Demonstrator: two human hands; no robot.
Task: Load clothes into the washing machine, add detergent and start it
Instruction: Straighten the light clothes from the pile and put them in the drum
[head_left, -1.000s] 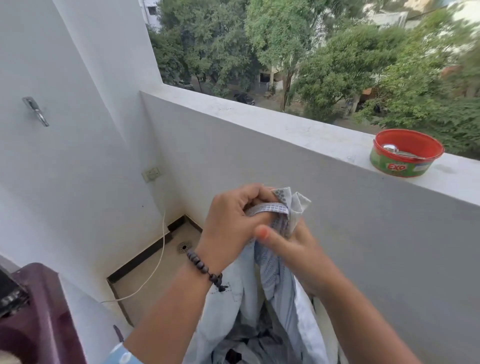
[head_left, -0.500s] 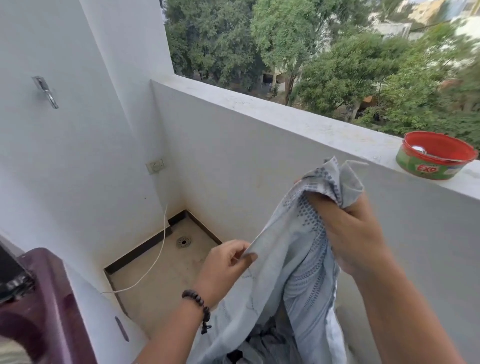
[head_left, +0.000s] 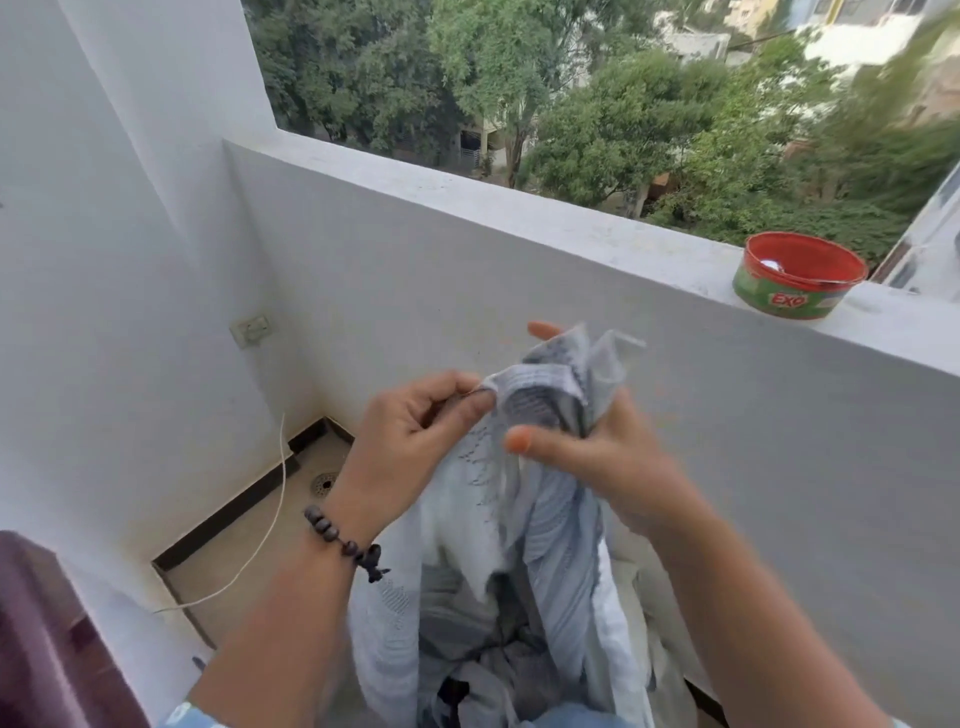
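My left hand (head_left: 415, 436) pinches and my right hand (head_left: 597, 452) grips the pale garment (head_left: 519, 519), raised above the clothes pile (head_left: 467, 649) near me. Loading looks barely begun; detergent and starting remain.

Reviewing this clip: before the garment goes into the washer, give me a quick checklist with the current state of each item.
1. Left hand pinches the pale grey garment: ok.
2. Right hand grips the garment's bunched top: ok.
3. Garment lifted free of the clothes pile: not ok, its lower part hangs into the pile.
4. Washing machine drum open: cannot tell, only a maroon edge shows.
5. Red tub on the ledge clear of the hands: ok.
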